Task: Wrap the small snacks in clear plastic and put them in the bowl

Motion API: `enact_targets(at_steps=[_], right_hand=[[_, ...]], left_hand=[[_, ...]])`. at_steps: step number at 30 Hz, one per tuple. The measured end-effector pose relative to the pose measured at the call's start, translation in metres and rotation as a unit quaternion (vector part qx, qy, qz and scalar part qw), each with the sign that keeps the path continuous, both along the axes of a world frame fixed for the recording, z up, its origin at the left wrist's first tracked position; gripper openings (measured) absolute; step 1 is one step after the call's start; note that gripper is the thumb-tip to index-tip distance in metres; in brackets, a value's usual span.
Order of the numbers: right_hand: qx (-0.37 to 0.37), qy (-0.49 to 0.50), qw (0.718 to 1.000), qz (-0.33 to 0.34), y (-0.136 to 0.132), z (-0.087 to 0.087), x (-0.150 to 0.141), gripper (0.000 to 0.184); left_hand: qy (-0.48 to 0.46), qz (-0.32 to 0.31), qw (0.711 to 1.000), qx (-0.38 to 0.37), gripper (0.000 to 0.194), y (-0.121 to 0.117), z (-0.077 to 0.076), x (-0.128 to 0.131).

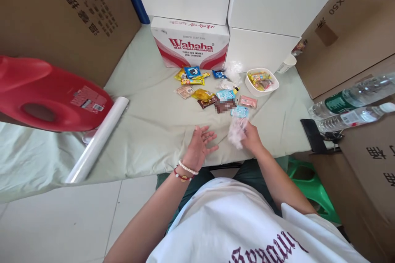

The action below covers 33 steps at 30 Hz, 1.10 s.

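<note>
My right hand [252, 137] is closed on a crumpled, clear pinkish plastic bag [237, 132] just above the front part of the table. Palm up, my left hand [200, 144] rests near the table's front edge with its fingers spread and nothing in it. Beyond the hands lie several wrapped snacks: a light-blue packet [240, 111] touching or just behind the bag, a pink packet [247, 101], a yellow packet [203, 94] and a dark blue packet [192, 72]. A white plastic bowl [268, 91] behind them holds yellow snack packets [258, 77].
A white-and-red water carton [191, 45] stands at the back. On the left are a red jug [55, 94] and a white plastic roll [98, 139]. Clear bottles [354, 119], a black phone-like object [313, 135] and cardboard boxes [348, 24] are at the right. Another clear crumpled bag [233, 72] lies behind the snacks.
</note>
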State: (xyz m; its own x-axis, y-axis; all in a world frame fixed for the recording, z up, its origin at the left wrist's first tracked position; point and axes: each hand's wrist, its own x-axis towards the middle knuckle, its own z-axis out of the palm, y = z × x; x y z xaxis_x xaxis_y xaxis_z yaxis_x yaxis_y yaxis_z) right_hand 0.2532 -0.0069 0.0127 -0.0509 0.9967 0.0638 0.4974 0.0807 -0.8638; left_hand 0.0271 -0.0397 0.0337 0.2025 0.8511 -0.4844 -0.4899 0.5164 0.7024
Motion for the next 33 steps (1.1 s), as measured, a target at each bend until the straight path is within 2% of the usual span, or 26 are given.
enact_targets(at_steps=[3,5,6,10,13,15,16,19,21,22,25,27,29,31,33], right_hand=[[0.06,-0.151,0.986,0.02,-0.007,0.002,0.004,0.02],[0.064,-0.172,0.982,0.036,-0.01,0.004,0.005,0.021],[0.06,-0.162,0.984,0.046,-0.01,0.004,0.006,0.02],[0.011,-0.054,0.997,0.057,-0.009,-0.006,0.01,0.018],[0.022,0.0,0.999,-0.023,-0.012,-0.013,0.013,0.023],[0.072,0.001,0.994,-0.08,-0.019,-0.012,0.01,0.028],[0.098,-0.005,0.992,-0.083,-0.024,-0.011,0.007,0.03],[0.133,-0.036,0.99,0.003,-0.04,-0.009,-0.011,0.046],[0.104,-0.041,0.992,0.056,-0.046,-0.013,-0.022,0.052],[0.078,-0.027,0.995,0.061,-0.046,-0.016,-0.025,0.047],[-0.008,0.091,0.996,-0.002,-0.039,-0.027,-0.019,0.028],[-0.065,0.198,0.976,-0.064,-0.033,-0.028,-0.003,0.031],[-0.118,0.29,0.944,-0.107,-0.028,-0.024,0.017,0.037],[-0.151,0.34,0.92,-0.127,-0.027,-0.018,0.035,0.041],[-0.159,0.349,0.912,-0.142,-0.028,-0.012,0.05,0.042]], left_hand=[[0.05,0.003,0.999,0.009,0.086,-0.004,-0.002,0.018],[0.114,0.008,0.993,0.02,0.09,-0.006,-0.012,0.026],[0.145,0.011,0.989,0.026,0.087,-0.006,-0.018,0.029],[0.201,0.034,0.978,0.049,0.047,-0.002,-0.039,0.03],[0.222,0.07,0.97,0.072,0.037,-0.001,-0.043,0.027],[0.242,0.09,0.962,0.093,0.032,-0.002,-0.041,0.027],[0.252,0.096,0.958,0.102,0.029,-0.003,-0.04,0.028],[0.279,0.101,0.947,0.121,0.027,-0.004,-0.037,0.032],[0.31,0.096,0.936,0.139,0.028,-0.003,-0.037,0.032],[0.33,0.093,0.928,0.148,0.03,-0.003,-0.037,0.03],[0.388,0.094,0.903,0.159,0.036,0.001,-0.042,0.017],[0.406,0.108,0.895,0.151,0.039,0.005,-0.046,0.004],[0.407,0.127,0.893,0.142,0.042,0.008,-0.051,-0.009],[0.403,0.144,0.893,0.138,0.043,0.011,-0.055,-0.018],[0.404,0.158,0.89,0.14,0.044,0.013,-0.057,-0.023]])
